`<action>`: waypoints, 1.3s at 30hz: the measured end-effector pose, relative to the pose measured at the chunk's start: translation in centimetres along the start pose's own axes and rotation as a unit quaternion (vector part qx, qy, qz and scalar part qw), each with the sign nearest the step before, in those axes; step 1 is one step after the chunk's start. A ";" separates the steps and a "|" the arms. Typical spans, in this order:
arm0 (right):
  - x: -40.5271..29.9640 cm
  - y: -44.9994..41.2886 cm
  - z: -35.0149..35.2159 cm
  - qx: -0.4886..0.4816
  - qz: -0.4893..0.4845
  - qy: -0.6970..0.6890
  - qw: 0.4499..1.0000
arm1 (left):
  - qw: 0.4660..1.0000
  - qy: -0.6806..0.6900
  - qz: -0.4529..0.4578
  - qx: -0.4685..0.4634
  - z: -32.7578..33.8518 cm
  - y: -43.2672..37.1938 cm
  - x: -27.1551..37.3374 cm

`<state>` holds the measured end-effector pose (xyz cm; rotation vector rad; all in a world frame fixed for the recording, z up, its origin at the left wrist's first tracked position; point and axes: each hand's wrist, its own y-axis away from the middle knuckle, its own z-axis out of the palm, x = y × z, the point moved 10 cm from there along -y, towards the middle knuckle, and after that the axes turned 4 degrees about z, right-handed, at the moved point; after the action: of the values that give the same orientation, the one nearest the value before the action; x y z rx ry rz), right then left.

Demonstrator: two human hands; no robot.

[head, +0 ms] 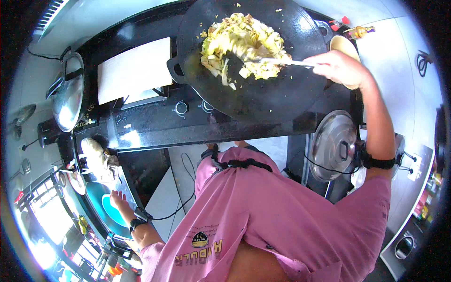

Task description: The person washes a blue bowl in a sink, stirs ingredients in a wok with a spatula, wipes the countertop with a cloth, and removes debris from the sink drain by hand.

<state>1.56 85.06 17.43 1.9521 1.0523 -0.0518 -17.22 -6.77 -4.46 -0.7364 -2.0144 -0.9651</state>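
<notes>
My right hand (340,68) grips the handle of a metal spatula (282,61). Its blurred working end is among chopped cabbage (243,42) in a large black wok (260,102). Most of the cabbage lies in one heap, with small bits scattered over the wok's surface. Down at the left, my left hand (119,203) holds nothing, its fingers apart, beside or over a blue plastic basin (97,197). I cannot tell whether it touches the basin. Past its fingertips lies a pale, lumpy item (97,155), partly in shadow, which I cannot identify.
A white board (135,68) covers the left part of the black gas hob (148,125). Shiny metal lids stand at the left (68,100) and right (333,144). Behind my right hand is a round yellowish item (343,46), near small bottles (359,32). A cable (183,208) hangs near my left wrist.
</notes>
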 end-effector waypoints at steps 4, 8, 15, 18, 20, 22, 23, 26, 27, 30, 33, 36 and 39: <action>1.8 3.7 -1.3 0.012 0.033 -0.079 0.996 | 1.000 -0.001 0.000 0.020 0.1 -0.7 -0.8; -1.3 8.7 2.1 0.078 -0.089 0.084 0.989 | 1.000 -0.006 -0.010 -0.007 1.5 -1.1 -1.4; -10.1 4.8 8.9 0.155 -0.097 0.348 0.920 | 0.999 -0.012 0.015 -0.033 3.0 -1.3 -0.7; -9.7 0.6 7.4 0.175 -0.050 0.307 0.934 | 1.000 -0.005 -0.014 -0.013 2.1 -2.5 -0.6; -8.6 0.3 5.2 0.213 -0.068 0.219 0.950 | 1.000 0.006 -0.011 0.020 0.7 -2.9 -0.1; -5.8 1.4 3.1 0.235 -0.083 0.030 0.968 | 1.000 0.005 -0.001 0.028 -0.1 -3.0 0.2; -4.3 2.0 2.4 0.221 -0.067 -0.085 0.969 | 0.999 0.004 0.011 0.032 -0.3 -3.0 0.5; 0.0 4.1 2.1 0.175 0.055 -0.258 0.949 | 1.000 0.020 0.004 0.021 -0.8 -3.0 -0.3; 1.6 4.1 2.2 0.179 0.054 -0.264 0.946 | 1.000 0.020 -0.005 0.023 -1.0 -3.3 -0.8; 3.8 5.4 3.8 0.209 0.103 -0.289 0.928 | 0.999 0.009 -0.034 0.030 -1.3 -3.9 -2.3; 3.8 7.9 5.3 0.238 0.096 -0.314 0.914 | 1.000 0.016 -0.004 0.001 -1.6 -3.8 -2.3; 4.7 8.1 5.4 0.311 0.024 -0.165 0.935 | 0.999 -0.006 -0.035 0.024 -1.1 -4.3 -1.6; 1.5 4.5 6.1 0.329 0.083 0.018 0.941 | 0.999 -0.001 -0.039 -0.007 -0.2 -5.3 -1.0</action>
<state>7.71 80.58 16.18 2.6466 0.9603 -0.3090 -20.57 -9.95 -7.17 -0.6718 -2.0524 -1.0244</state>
